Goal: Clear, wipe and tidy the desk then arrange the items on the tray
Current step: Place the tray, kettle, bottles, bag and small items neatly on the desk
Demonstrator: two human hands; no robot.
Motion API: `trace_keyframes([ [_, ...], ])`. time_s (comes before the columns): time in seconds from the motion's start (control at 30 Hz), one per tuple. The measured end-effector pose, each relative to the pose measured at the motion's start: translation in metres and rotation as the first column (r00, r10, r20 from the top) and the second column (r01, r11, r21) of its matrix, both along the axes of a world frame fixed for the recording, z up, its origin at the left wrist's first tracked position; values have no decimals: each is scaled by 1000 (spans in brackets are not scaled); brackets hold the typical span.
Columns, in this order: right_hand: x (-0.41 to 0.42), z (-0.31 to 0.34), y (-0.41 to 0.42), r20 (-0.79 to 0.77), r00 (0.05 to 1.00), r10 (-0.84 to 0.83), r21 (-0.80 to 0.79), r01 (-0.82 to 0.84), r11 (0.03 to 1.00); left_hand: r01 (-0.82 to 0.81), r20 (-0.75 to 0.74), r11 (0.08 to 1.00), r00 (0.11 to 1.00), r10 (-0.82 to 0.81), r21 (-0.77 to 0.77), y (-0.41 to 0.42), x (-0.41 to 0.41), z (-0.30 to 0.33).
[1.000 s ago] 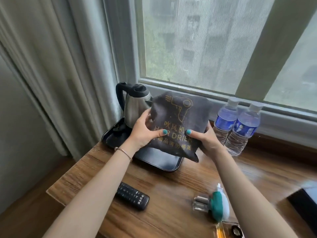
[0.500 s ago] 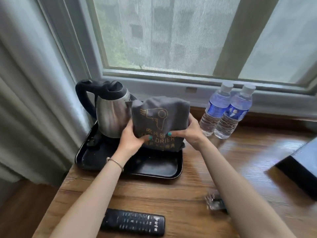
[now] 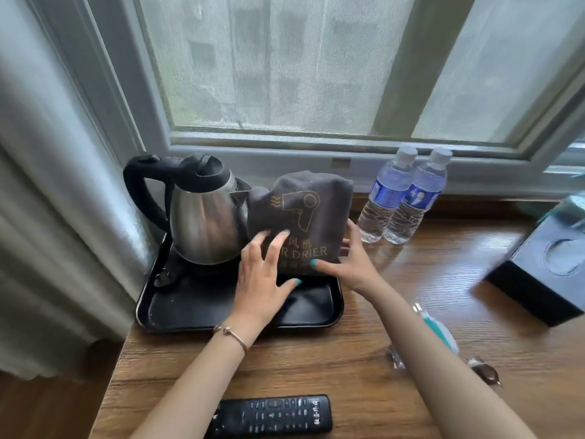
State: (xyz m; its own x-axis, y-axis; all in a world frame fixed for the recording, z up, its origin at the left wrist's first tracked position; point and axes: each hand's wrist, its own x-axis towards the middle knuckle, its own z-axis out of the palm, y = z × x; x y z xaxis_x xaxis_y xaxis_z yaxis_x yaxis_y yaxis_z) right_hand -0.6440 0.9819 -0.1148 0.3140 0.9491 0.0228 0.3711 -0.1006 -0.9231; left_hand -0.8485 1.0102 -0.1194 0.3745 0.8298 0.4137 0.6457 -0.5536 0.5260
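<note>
From the head camera I see a grained wooden desk (image 3: pixel 364 353) set under a window (image 3: pixel 285 64) with a pale curtain (image 3: pixel 47 185) at the left. On it a glossy black tray (image 3: pixel 177 315) carries a rounded steel kettle (image 3: pixel 205 217) and, just beside it, the soft grey hair-drier bag (image 3: pixel 304 213) standing upright. My left hand (image 3: pixel 262 280) lies spread with straight fingers touching the bag's front, my right hand (image 3: pixel 351 261) cups its right side with fingers relaxed; two clear ribbed water bottles (image 3: pixel 399 198) stand near, and a black remote (image 3: pixel 272 415) lies at the front edge.

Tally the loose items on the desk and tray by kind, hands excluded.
Kettle: 1
Hair drier bag: 1
Tray: 1
Water bottles: 2
Remote: 1
Black box: 1
Small items partly hidden by right arm: uncounted
Total: 7
</note>
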Motion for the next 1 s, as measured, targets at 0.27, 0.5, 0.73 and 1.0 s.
trace_keyframes([
  [0.27, -14, 10, -15, 11, 998, -57, -80, 58, 995, 25, -71, 979, 997, -40, -201, -1, 0, 12],
  [0.5, -14, 60, -86, 240, 930, 278, -642, -63, 764, 190, -318, 678, 773, -549, -710, -14, -20, 60],
  [0.73, -8, 106, -127, 285, 918, 275, -738, 28, 674, 322, -400, 657, 588, -703, -681, -21, 34, 107],
  [1.0, 41, 137, -127, 364, 883, 296, -725, 69, 686, 353, -427, 666, 555, -714, -657, -17, 88, 135],
])
